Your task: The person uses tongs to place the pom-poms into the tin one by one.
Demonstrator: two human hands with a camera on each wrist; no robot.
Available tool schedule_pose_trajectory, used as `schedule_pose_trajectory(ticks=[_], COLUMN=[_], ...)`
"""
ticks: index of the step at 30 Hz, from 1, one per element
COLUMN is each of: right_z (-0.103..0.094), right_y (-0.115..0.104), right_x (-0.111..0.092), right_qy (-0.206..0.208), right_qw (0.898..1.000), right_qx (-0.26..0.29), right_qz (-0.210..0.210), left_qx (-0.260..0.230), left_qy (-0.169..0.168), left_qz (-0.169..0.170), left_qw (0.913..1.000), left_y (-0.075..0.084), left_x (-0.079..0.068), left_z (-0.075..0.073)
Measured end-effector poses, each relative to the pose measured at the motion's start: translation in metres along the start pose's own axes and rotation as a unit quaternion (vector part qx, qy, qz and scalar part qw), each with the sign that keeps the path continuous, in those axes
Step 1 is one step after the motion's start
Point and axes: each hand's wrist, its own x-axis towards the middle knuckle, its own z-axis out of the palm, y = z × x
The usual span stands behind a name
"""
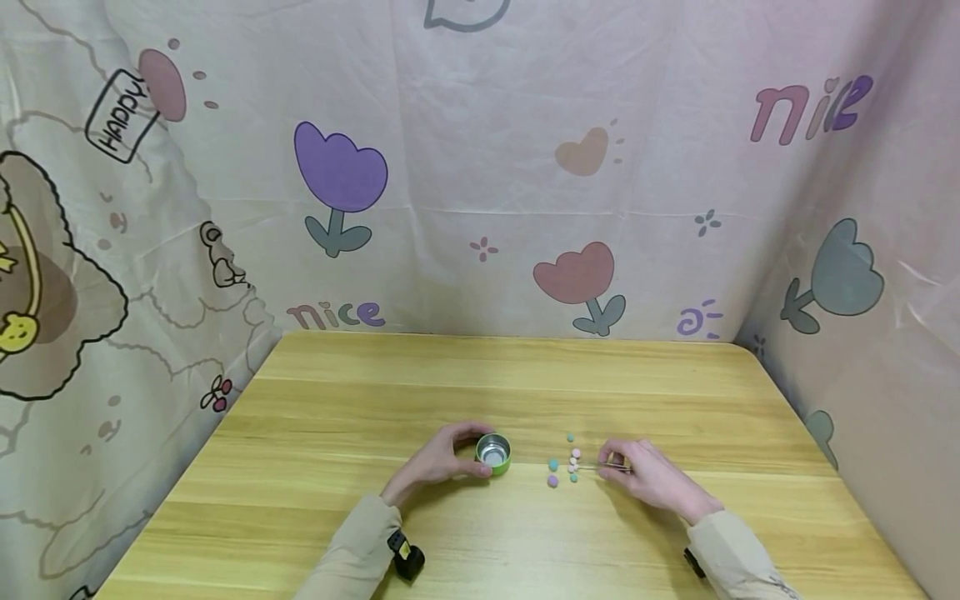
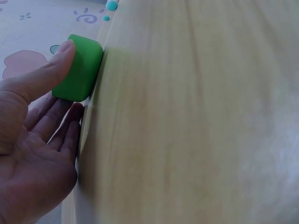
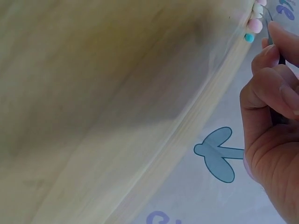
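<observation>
My left hand [image 1: 441, 460] holds a small round green tin [image 1: 493, 457] between thumb and fingers. The tin stands upright on the table, its silvery inside facing up; its green side [image 2: 80, 70] fills the space by the thumb in the left wrist view. My right hand [image 1: 651, 477] pinches thin metal tweezers [image 1: 590, 467] pointing left. Their tips reach small pale balls [image 1: 572, 468]; I cannot tell whether they grip one. Around them lie a pink ball [image 1: 576, 453], a purple ball [image 1: 552, 482] and several teal balls, one larger teal ball [image 1: 553, 464] nearest the tin.
The wooden table [image 1: 360, 400] extends back to a printed cloth [image 1: 465, 167] hung behind it and along both sides. Dark wrist cameras are strapped at both sleeves, the left camera [image 1: 407, 558] showing clearly. The balls lie between the two hands.
</observation>
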Motion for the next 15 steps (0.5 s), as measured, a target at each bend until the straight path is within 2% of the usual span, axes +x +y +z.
schedule_pose_trajectory(ticks=[15], right_z=[-0.0019], right_y=[-0.0001], right_x=[-0.0015], right_qy=[0.008], right_qw=[1.0], right_qx=[-0.01], right_qz=[-0.015], left_qx=[-0.004], left_qy=[0.0], left_qz=[-0.006], left_qw=[1.0], left_y=[-0.0008], left_x=[0.0003], left_z=[0.0])
